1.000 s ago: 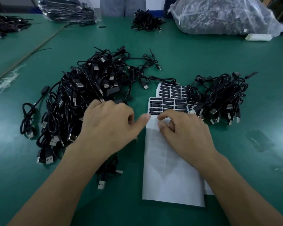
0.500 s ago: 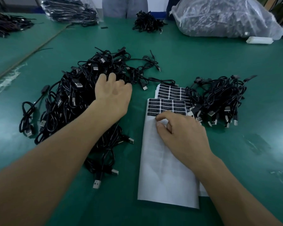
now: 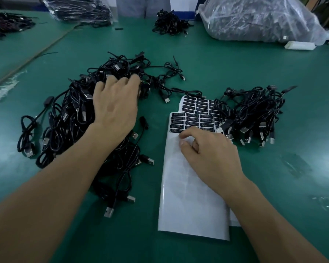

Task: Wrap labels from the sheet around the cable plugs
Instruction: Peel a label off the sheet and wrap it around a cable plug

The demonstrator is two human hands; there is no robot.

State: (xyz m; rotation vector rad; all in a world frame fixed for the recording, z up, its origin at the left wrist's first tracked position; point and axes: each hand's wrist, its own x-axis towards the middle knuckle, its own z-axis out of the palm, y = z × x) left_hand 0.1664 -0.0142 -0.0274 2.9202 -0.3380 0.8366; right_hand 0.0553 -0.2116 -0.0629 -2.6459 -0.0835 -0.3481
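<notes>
Head view, close, looking down over table (image 3: 235,73).

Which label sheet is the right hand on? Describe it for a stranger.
On the green table, beside the big cable pile, the top label sheet lies under the right hand. Unlike the sheet behind it, it is mostly bare white backing, with black labels only at its far end.
</notes>
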